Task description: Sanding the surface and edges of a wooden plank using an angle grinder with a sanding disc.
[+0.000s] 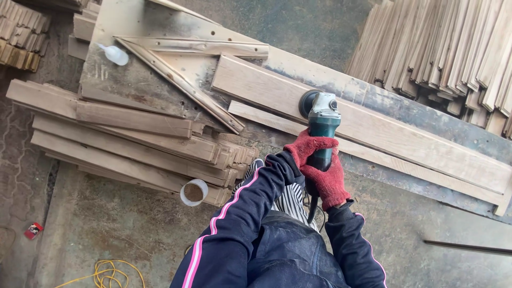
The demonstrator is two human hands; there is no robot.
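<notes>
A green angle grinder (322, 128) is gripped by both red-gloved hands, the left hand (306, 146) and the right hand (328, 181) each wrapped tightly around its body. Its disc is pressed on a long plank (373, 128) laid across the workbench (133, 80), near the plank's far-left end. Most of the plank's length appears yet to be sanded. Further off, stacked slats (442, 48) are seen.

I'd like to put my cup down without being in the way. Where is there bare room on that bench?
The barest patch of the workbench lies between the plastic bottle and the wooden triangle. Around the board being sanded, where both gloved hands grip the sander, it is crowded. The plank pile covers the bench's near side.
</notes>
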